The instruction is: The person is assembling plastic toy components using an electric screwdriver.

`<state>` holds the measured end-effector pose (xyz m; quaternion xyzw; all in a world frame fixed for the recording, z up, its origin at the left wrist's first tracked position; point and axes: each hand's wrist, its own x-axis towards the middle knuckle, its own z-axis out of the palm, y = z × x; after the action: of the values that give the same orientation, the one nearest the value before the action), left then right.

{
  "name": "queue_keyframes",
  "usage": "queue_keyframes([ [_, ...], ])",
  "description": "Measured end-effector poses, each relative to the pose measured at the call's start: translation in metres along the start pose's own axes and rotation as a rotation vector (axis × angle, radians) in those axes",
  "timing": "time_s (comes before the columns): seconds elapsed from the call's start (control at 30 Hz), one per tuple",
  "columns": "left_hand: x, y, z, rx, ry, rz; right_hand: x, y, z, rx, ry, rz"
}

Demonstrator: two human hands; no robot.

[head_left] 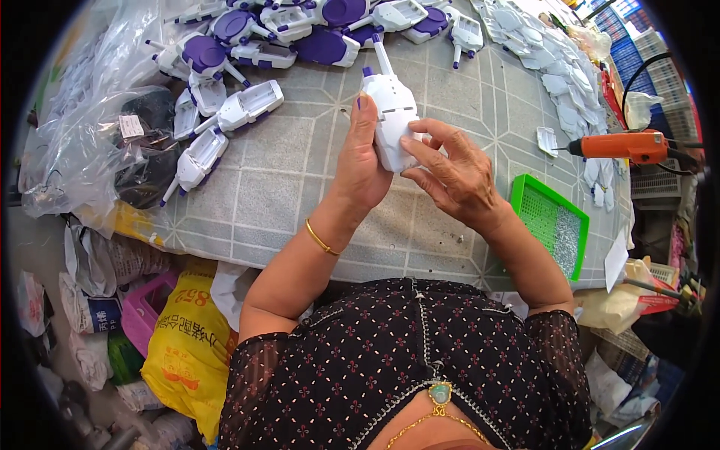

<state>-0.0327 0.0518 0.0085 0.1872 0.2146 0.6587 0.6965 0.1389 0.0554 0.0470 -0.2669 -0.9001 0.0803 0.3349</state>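
Note:
My left hand (360, 154) is closed around a white plastic handset (391, 97) that looks like a toy walkie-talkie. Two stubby projections rise from its top, one tipped in purple, and a dark slotted seam crosses its back. Below the seam sits a smooth white cover (394, 142). The fingers of my right hand (454, 169) are bent against the cover's right side, the thumb near its lower end. Similar white and purple handsets (250, 105) lie to the left and far side, some with open compartments. At the far right spreads a heap of loose white covers (536, 56).
An orange electric screwdriver (622, 146) points inward from the right, beside a single white cover (547, 140). A green tray (517, 199) holds small silvery screws. Clear plastic bags (82, 142) cover the table's left end; a yellow sack (176, 360) stands below the front edge.

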Motion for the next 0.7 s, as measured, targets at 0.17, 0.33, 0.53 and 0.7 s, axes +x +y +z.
queue_keyframes([
  [0.17, -0.003, 0.002, 0.003, 0.005, -0.075, -0.005, 0.000, 0.005, 0.000, -0.093, 0.017, -0.040],
  [0.33, 0.000, -0.004, -0.001, 0.108, 0.054, -0.008, 0.000, 0.005, 0.009, -0.122, 0.025, -0.016],
  [0.53, 0.000, -0.004, 0.005, -0.037, 0.026, 0.008, 0.001, -0.002, 0.010, -0.160, 0.102, 0.080],
  [0.7, -0.005, -0.008, 0.004, 0.403, 0.072, -0.056, -0.002, 0.010, 0.006, 0.102, 0.119, 0.250],
])
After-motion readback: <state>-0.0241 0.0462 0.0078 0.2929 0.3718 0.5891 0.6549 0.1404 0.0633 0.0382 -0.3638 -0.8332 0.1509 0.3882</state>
